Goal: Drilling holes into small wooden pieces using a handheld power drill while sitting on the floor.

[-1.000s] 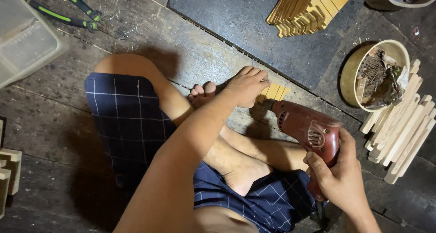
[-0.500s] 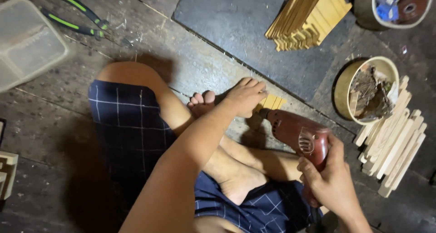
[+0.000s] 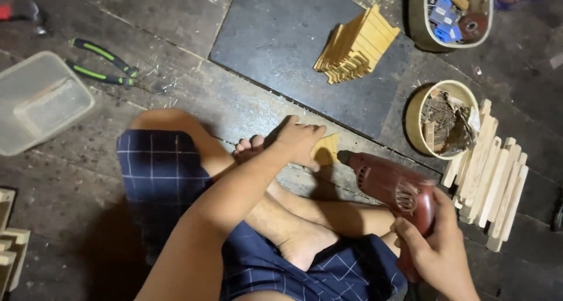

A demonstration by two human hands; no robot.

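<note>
The left hand presses a small wood piece flat on the floor beside bare toes, while the right hand grips a red drill, its tip just beside the piece. Slats lie nearby.

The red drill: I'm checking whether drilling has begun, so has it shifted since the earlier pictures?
Cannot tell: the camera itself moved. Against the small wood piece under the left hand, the red drill in the right hand keeps the same spot, tip beside it.
</note>
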